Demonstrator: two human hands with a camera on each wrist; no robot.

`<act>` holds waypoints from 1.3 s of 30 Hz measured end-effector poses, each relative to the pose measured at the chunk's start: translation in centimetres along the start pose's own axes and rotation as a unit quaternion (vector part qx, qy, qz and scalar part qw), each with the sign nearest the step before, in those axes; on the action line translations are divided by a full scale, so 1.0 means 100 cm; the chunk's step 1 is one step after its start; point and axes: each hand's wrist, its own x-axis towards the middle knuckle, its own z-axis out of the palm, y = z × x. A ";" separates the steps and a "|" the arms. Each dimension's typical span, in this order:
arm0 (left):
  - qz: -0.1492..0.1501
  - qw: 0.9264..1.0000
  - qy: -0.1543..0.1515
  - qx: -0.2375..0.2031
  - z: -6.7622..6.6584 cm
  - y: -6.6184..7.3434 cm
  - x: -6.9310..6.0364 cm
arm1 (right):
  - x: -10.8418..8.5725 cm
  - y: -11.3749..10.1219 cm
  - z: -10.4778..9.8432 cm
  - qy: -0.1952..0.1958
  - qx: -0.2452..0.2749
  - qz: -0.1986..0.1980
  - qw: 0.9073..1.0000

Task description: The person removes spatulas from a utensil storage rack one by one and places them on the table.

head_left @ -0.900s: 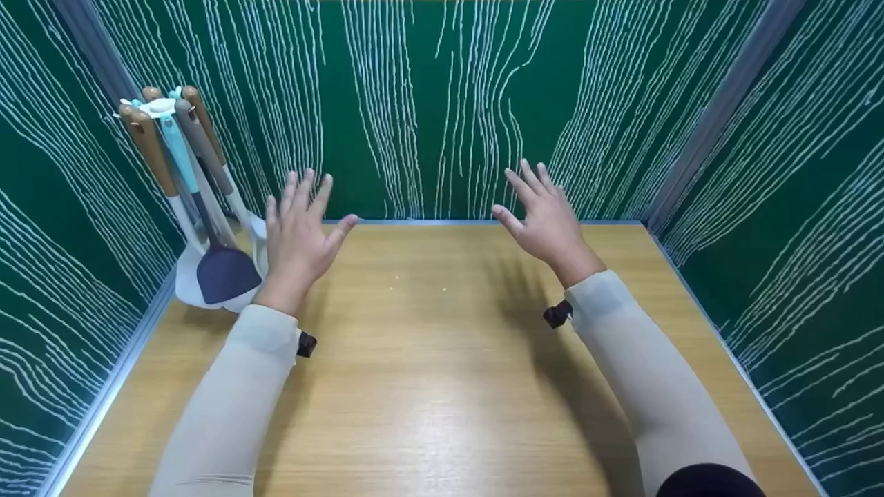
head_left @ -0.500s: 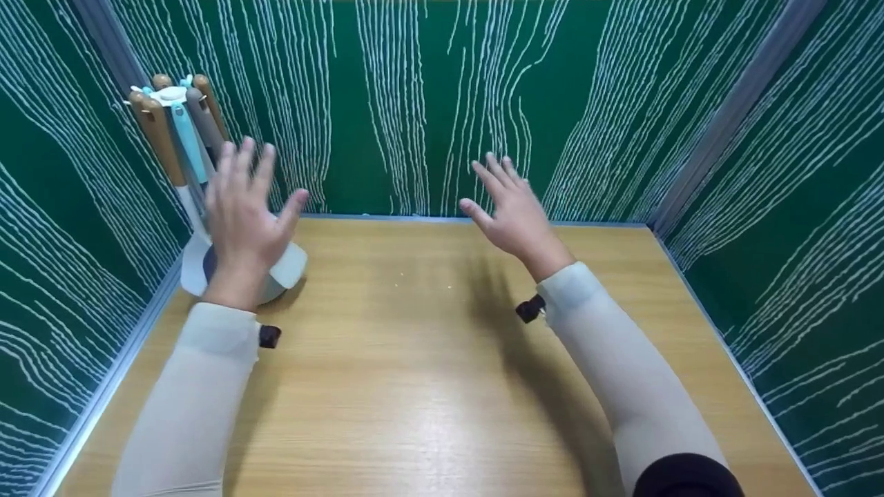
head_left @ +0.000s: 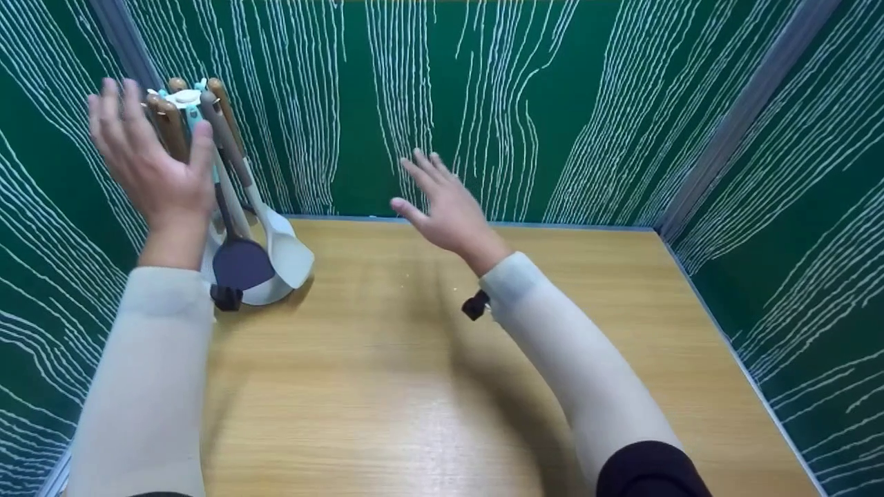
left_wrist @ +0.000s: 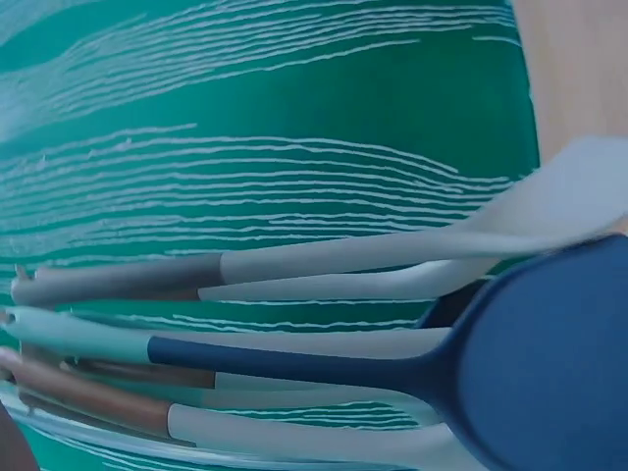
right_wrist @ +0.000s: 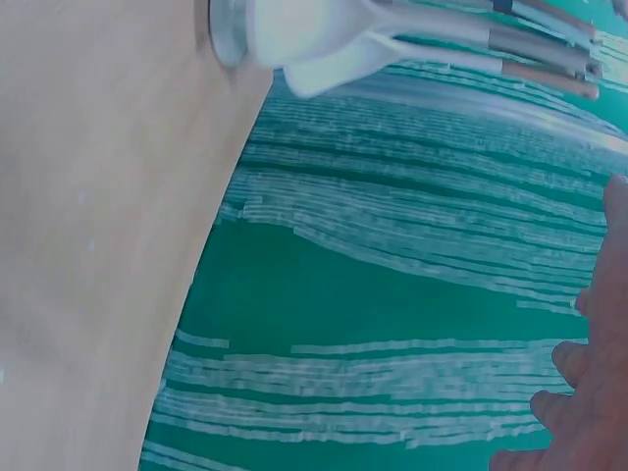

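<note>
While your left hand (head_left: pixel 155 166) spreads empty beside the utensil stand (head_left: pixel 185 97) on the counter (head_left: pixel 352 393) and your right hand (head_left: pixel 445 207) hovers wide and empty, well right of it, you seem mid-reach; gripping would call for curling round a handle (head_left: pixel 218 119).

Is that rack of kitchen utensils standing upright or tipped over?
Upright. In the head view, the utensil rack has its white top uppermost, utensils hanging handles up, heads down.
</note>
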 end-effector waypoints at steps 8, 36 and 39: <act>-0.216 0.962 -0.124 -0.116 0.000 0.004 0.028 | 0.012 -0.040 0.021 -0.022 0.018 -0.017 0.999; -0.341 0.875 -0.146 -0.311 0.008 0.015 0.057 | 0.016 -0.067 0.055 -0.069 0.037 -0.044 0.996; -0.340 0.874 -0.147 -0.315 0.009 0.020 0.058 | 0.018 -0.067 0.049 -0.068 0.034 -0.047 0.996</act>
